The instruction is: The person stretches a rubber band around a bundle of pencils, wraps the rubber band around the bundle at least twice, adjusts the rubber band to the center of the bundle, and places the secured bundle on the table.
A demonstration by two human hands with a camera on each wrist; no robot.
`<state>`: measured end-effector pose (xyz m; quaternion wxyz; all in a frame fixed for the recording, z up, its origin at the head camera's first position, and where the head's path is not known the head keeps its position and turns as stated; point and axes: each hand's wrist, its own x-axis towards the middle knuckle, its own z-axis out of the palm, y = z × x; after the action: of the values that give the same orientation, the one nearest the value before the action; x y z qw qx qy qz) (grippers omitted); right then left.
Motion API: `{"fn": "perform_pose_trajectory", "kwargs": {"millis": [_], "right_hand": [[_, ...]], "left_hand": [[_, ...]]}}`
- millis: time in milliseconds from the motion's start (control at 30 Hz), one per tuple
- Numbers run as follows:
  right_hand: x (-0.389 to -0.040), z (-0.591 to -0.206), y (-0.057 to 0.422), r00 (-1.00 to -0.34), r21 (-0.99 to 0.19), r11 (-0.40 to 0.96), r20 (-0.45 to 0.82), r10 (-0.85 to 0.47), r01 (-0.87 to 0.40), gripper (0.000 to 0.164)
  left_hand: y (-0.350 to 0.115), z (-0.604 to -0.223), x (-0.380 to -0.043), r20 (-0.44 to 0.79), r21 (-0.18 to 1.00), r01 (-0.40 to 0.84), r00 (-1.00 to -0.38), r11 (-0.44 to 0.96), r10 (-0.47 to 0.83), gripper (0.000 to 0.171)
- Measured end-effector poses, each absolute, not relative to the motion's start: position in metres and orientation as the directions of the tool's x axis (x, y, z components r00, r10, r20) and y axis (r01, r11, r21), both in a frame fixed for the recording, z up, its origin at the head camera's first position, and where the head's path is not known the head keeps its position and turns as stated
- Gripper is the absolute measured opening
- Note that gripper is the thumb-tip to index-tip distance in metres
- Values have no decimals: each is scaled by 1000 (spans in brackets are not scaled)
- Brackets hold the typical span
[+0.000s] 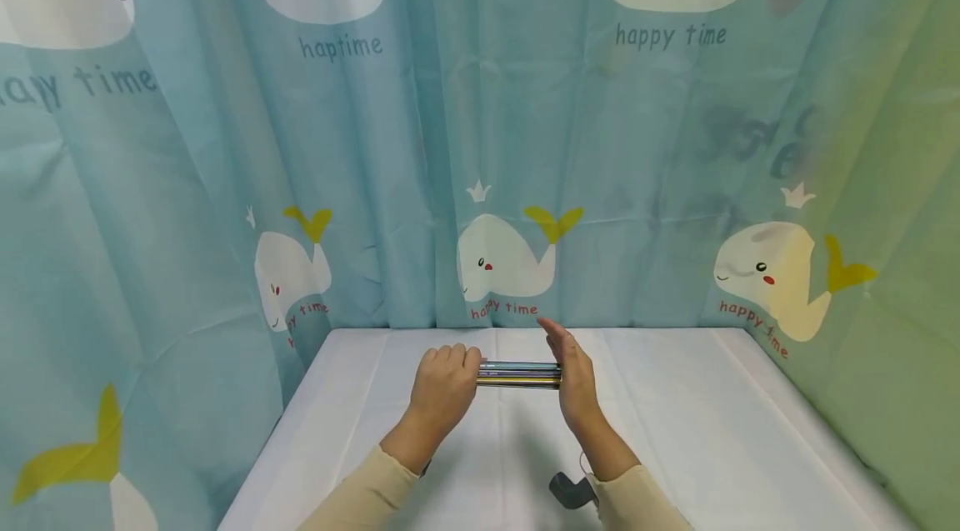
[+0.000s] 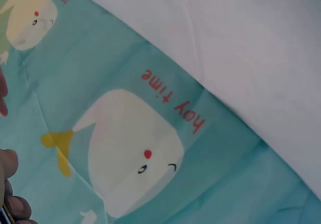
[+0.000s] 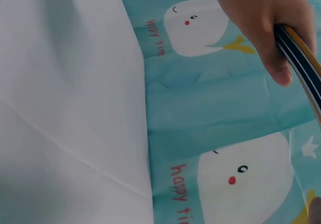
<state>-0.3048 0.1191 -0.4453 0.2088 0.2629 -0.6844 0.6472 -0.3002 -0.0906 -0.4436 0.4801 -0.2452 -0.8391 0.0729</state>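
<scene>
Left hand (image 1: 442, 385) grips a bundle of thin striped coloured sticks (image 1: 519, 375); right hand (image 1: 573, 377), fingers straight, presses the far ends. Squaring underway, seemingly unfinished.

Bundle of pens (image 1: 519, 375) held level between two hands above the table (image 1: 712, 431).

The left hand (image 1: 442, 389) grips the bundle's left end; the right hand (image 1: 573, 377) stands flat against its right end. Beyond both hands hangs the whale-print curtain (image 1: 510, 181), meeting the table's far edge.
</scene>
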Motion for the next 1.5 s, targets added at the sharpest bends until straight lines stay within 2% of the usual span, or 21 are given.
{"fn": "perform_pose_trajectory", "kwargs": {"millis": [233,367,567,767,867,1067,1200,1333,1433,1500], "right_hand": [[-305,-440,120,-750,-767,-65,638,-177,-638,49],[-307,-443,117,-751,-767,-77,639,-167,-636,46],[-307,-450,114,-781,-768,139,615,-110,-625,40],[-307,-447,112,-834,-797,265,549,-60,-544,44],[-307,-444,113,-852,-802,301,517,-83,-516,45],[-305,-448,125,-838,-763,348,512,-189,-545,41],[-305,-460,142,-843,-728,432,503,-190,-532,41],[-304,-477,162,-889,-712,540,416,-191,-449,38],[-301,-491,176,-920,-658,645,318,-230,-389,31],[-299,-499,185,-927,-605,703,242,-285,-374,26]], "left_hand": [[-84,-444,-299,761,-369,357,-414,858,500,16],[-81,-445,-299,753,-376,354,-421,856,505,15],[-79,-441,-296,753,-377,350,-423,857,504,23],[-78,-442,-294,749,-383,346,-427,857,507,14],[-81,-444,-295,739,-389,342,-438,855,512,11],[-96,-447,-301,723,-418,342,-437,842,536,19],[-106,-447,-308,745,-411,348,-405,843,531,7],[-113,-445,-314,763,-402,333,-393,853,513,11],[-116,-442,-315,754,-403,315,-419,860,506,7],[-118,-440,-314,743,-403,310,-439,861,506,11]]}}
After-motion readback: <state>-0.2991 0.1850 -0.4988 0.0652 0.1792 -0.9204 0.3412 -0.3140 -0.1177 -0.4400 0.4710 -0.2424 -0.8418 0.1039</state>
